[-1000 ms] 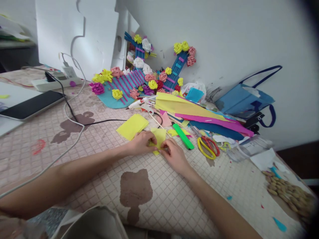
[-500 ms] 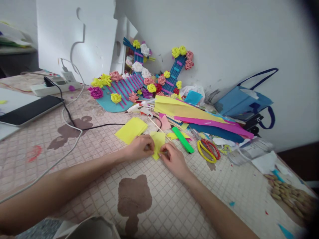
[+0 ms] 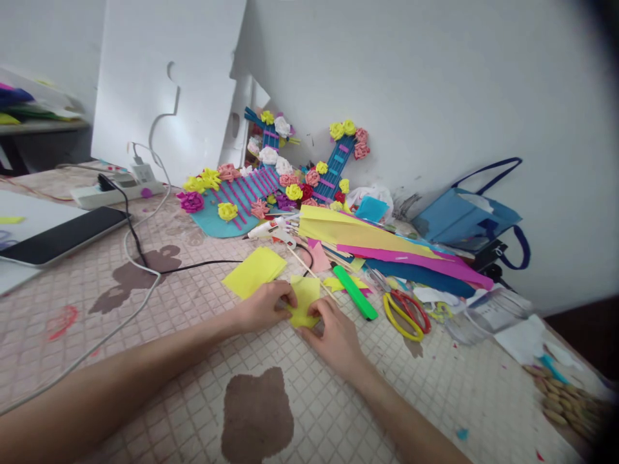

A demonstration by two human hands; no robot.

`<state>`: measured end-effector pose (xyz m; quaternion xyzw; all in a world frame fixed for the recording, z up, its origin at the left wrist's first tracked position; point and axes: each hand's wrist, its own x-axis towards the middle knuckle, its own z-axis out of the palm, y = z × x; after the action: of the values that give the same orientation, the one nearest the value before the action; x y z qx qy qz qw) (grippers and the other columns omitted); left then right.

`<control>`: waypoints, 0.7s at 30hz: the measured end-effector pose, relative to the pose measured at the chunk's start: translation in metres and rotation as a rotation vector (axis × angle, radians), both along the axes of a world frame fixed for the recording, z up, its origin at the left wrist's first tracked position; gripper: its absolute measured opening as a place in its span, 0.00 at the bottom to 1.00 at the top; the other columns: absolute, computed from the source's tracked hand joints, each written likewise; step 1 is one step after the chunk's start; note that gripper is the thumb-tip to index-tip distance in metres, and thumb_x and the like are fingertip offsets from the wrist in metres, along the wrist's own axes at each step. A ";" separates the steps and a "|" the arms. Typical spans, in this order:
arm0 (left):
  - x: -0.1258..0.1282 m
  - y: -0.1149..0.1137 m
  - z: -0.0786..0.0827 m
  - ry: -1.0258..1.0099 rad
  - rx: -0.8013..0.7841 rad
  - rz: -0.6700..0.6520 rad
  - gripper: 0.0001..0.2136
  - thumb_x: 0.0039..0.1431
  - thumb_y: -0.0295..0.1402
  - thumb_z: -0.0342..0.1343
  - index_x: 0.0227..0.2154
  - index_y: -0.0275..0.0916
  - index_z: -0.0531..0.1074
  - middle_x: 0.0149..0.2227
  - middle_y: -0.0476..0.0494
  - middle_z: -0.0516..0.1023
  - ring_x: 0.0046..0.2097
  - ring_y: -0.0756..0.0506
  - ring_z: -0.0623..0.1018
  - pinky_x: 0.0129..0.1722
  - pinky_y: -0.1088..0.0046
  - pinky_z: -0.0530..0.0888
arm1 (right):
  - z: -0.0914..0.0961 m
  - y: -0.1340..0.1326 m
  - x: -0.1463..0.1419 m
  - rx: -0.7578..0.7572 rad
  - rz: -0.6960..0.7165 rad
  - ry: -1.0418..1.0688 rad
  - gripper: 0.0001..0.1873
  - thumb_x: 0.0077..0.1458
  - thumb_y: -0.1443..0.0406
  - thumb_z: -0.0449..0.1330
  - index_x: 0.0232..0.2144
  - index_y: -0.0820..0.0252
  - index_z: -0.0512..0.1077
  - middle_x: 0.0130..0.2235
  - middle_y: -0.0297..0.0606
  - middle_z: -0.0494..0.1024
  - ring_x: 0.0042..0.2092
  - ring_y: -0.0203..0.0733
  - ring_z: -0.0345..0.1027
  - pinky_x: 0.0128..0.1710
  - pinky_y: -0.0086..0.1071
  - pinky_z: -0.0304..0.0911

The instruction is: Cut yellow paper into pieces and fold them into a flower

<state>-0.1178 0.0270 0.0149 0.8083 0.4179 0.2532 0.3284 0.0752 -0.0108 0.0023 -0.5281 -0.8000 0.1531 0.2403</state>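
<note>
A small yellow paper piece (image 3: 304, 301) lies on the tiled table cover (image 3: 159, 361), partly folded. My left hand (image 3: 264, 307) pinches its left edge with curled fingers. My right hand (image 3: 333, 335) presses and pinches its lower right edge, fingers bent over it. Just behind the left hand lies a larger yellow paper square (image 3: 254, 270). A thin wooden stick (image 3: 309, 270) runs diagonally behind the folded piece.
A green marker-like tool (image 3: 356, 292), yellow and red scissors (image 3: 406, 312), a white glue gun (image 3: 271, 229) and stacked coloured paper sheets (image 3: 387, 241) lie to the right. Flower-decorated blue craft pieces (image 3: 251, 187), a power strip (image 3: 116, 190), cables, a tablet (image 3: 60, 235) and a blue bag (image 3: 464, 216) surround them.
The camera has tilted, so everything sits lower in view. Both hands stay on the small yellow paper; the right hand has shifted over its lower right edge.
</note>
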 end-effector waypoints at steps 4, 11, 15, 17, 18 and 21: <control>0.002 -0.004 -0.002 -0.004 0.032 0.026 0.06 0.47 0.23 0.53 0.29 0.36 0.70 0.31 0.46 0.73 0.34 0.49 0.72 0.34 0.75 0.68 | -0.002 -0.001 -0.001 0.011 -0.004 0.006 0.13 0.46 0.63 0.63 0.32 0.55 0.63 0.35 0.34 0.69 0.36 0.42 0.66 0.35 0.35 0.60; 0.016 -0.019 -0.007 0.132 0.167 0.165 0.07 0.46 0.29 0.59 0.31 0.38 0.69 0.37 0.45 0.71 0.43 0.42 0.70 0.41 0.66 0.65 | 0.001 -0.001 0.003 0.001 0.036 0.099 0.12 0.46 0.64 0.63 0.34 0.57 0.65 0.35 0.34 0.69 0.35 0.40 0.65 0.34 0.32 0.60; 0.014 -0.018 -0.007 0.122 0.145 0.148 0.07 0.47 0.30 0.59 0.31 0.39 0.69 0.38 0.44 0.71 0.44 0.42 0.69 0.43 0.65 0.65 | 0.000 0.007 0.010 -0.019 -0.021 0.247 0.05 0.54 0.63 0.56 0.31 0.59 0.64 0.31 0.34 0.68 0.28 0.36 0.61 0.28 0.30 0.59; 0.012 -0.016 -0.008 0.083 0.117 0.141 0.06 0.48 0.30 0.58 0.31 0.38 0.69 0.38 0.44 0.71 0.43 0.43 0.70 0.43 0.66 0.65 | -0.003 0.012 0.013 -0.023 -0.068 0.294 0.04 0.55 0.63 0.54 0.31 0.59 0.64 0.30 0.35 0.68 0.28 0.36 0.62 0.28 0.30 0.60; 0.011 -0.014 -0.008 0.060 0.099 0.135 0.06 0.48 0.29 0.58 0.31 0.38 0.69 0.37 0.44 0.71 0.43 0.43 0.70 0.42 0.66 0.65 | -0.005 0.014 0.015 -0.029 -0.089 0.315 0.04 0.54 0.64 0.54 0.31 0.59 0.64 0.30 0.35 0.68 0.28 0.36 0.62 0.29 0.31 0.61; 0.008 -0.010 -0.011 0.013 0.077 0.106 0.06 0.46 0.25 0.57 0.30 0.37 0.69 0.36 0.44 0.71 0.42 0.44 0.70 0.41 0.68 0.65 | -0.011 0.017 0.018 -0.059 -0.126 0.383 0.07 0.53 0.63 0.56 0.35 0.59 0.64 0.33 0.37 0.70 0.27 0.36 0.62 0.27 0.30 0.62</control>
<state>-0.1095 0.0166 0.0042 0.7987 0.4521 0.2810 0.2806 0.0928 0.0065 -0.0088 -0.5454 -0.7001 0.2587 0.3814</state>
